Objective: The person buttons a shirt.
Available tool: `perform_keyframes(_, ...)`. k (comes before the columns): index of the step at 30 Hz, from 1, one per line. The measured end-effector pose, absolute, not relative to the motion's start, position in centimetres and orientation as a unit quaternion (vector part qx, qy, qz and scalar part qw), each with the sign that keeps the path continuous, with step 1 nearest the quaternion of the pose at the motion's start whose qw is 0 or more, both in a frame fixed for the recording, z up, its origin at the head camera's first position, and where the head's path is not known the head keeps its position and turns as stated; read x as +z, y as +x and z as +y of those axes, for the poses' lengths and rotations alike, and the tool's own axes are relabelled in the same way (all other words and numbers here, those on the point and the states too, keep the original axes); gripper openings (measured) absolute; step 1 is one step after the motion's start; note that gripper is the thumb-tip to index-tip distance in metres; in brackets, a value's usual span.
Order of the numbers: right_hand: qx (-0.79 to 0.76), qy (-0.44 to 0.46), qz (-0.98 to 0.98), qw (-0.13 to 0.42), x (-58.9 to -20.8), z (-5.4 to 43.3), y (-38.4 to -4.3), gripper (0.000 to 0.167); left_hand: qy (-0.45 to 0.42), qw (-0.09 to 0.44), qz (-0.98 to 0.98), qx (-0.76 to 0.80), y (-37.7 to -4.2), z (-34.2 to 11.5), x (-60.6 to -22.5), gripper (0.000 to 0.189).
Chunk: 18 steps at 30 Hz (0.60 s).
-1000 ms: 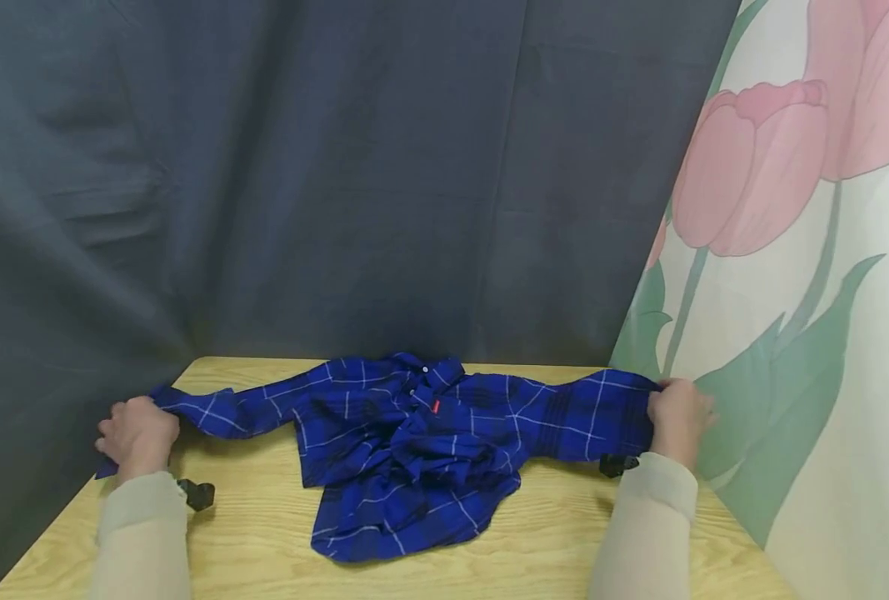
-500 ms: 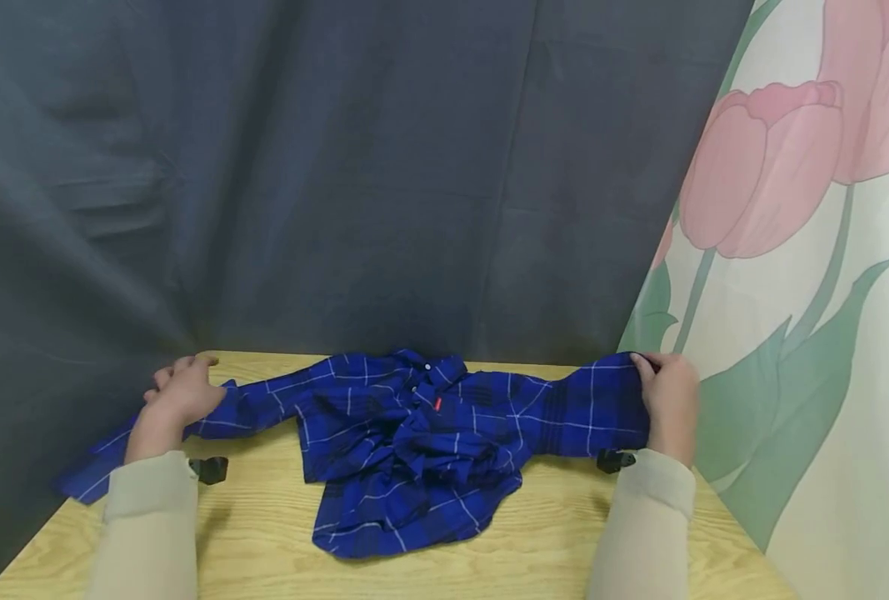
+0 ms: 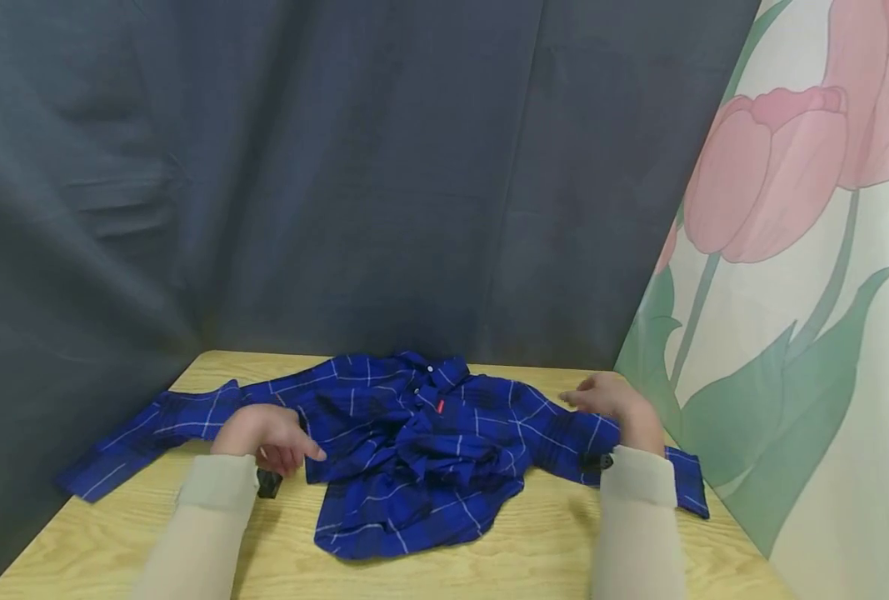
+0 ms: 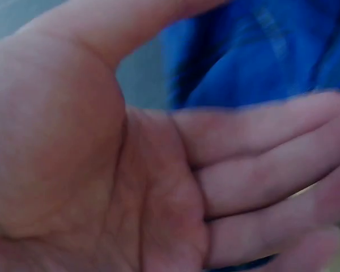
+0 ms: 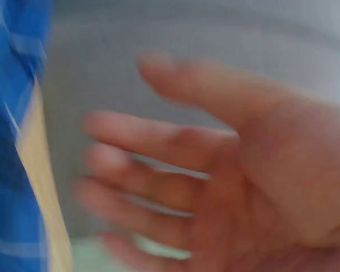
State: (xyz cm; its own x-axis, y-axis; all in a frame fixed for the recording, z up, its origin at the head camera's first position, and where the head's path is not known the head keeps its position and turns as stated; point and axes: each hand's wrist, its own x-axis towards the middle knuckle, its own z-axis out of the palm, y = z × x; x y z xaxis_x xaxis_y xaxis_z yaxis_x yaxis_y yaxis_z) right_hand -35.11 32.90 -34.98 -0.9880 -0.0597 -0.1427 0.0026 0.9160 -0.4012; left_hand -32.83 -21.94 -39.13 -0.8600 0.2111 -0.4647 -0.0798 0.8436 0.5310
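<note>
A blue plaid button-up shirt (image 3: 429, 450) lies on the wooden table, collar toward the back, its body bunched in folds. Both sleeves spread outward, the left one (image 3: 125, 437) reaching the table's left edge. My left hand (image 3: 267, 433) hovers beside the shirt's left side, with relaxed fingers and nothing in the palm, as the left wrist view (image 4: 158, 158) shows. Over the right sleeve (image 3: 564, 433) is my right hand (image 3: 612, 400), its fingers loosely extended and holding nothing; part of that sleeve is hidden behind the wrist. In the right wrist view the hand is blurred by motion.
The wooden table (image 3: 534, 542) carries the shirt. A dark curtain (image 3: 384, 183) hangs along its back and left side. At the right stands a wall (image 3: 849, 400) painted with pink tulips. A small black device sits at each wrist.
Both hands have let go of the sleeve ends and moved inward toward the shirt's body. The left sleeve's end now lies stretched toward the left edge; the right cuff has dropped down toward the front.
</note>
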Motion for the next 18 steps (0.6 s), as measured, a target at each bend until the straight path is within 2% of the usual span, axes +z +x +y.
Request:
perform_keyframes(2, -0.214, -0.049, 0.966, 0.139, -35.7, 30.4, -35.6, 0.054, 0.038, 0.257, 0.927, 0.27, -33.3, -21.1, -39.9, 0.045)
perform_keyframes(5, -0.213, -0.042, 0.955, 0.202, -37.1, 27.5, -36.0, 0.057, 0.029, 0.234, 0.923, 0.305, -33.7, -20.2, -40.9, 0.056)
perform_keyframes(10, -0.204, 0.004, 0.943, 0.264, -38.3, 25.1, -36.0, 0.068, 0.042, 0.225, 0.907, 0.352, -33.8, -18.9, -41.7, 0.128)
perform_keyframes(13, -0.19, -0.011, 0.946, 0.261, -38.5, 24.0, -36.2, 0.056, 0.067, 0.203, 0.915, 0.342, -34.4, -18.3, -41.7, 0.127)
perform_keyframes(17, -0.152, -0.045, 0.956, 0.246, -39.6, 23.0, -36.8, 0.017, 0.094, 0.159, 0.929, 0.321, -35.1, -18.3, -41.7, 0.104)
perform_keyframes(18, -0.153, -0.054, 0.956, 0.246, -39.9, 22.9, -36.9, 0.012, 0.1, 0.151, 0.929, 0.322, -35.3, -18.5, -41.8, 0.097)
